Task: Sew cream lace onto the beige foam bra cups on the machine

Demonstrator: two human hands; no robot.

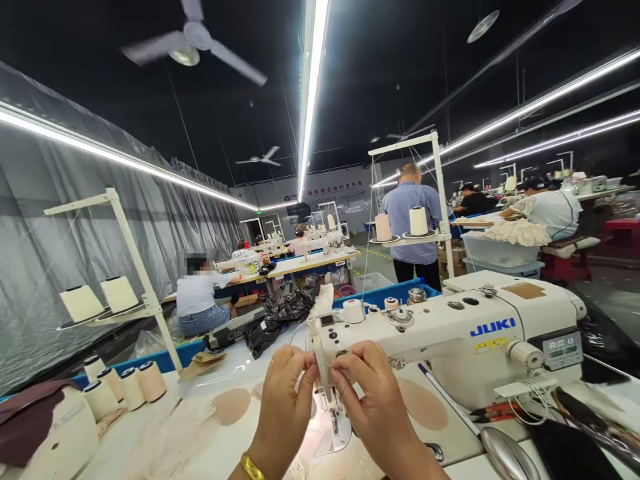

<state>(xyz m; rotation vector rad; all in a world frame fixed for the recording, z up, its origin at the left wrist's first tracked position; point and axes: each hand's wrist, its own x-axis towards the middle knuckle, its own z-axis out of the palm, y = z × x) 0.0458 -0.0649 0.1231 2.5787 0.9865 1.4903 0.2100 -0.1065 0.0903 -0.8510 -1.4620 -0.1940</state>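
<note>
Both hands are raised in front of the head of a white JUKI sewing machine (440, 333). My left hand (287, 393), with a gold bracelet at its wrist, is pinched at thumb and forefinger on the left side of the machine head. On the other side, my right hand (367, 387) makes a similar pinch near the thread guides. Anything as fine as a thread between the fingertips is too small to make out. Below the hands, the presser foot (341, 437) stands in the machine's light. Round beige fabric pieces (423, 403) lie on the machine bed.
Thread cones (133, 389) stand at left beside a dark fabric piece (30, 417). Red-handled snips (495, 412) and a pen (447, 397) lie at right. A thread stand (440, 200) rises behind the machine. Several people work at other machines; one person (411, 213) stands ahead.
</note>
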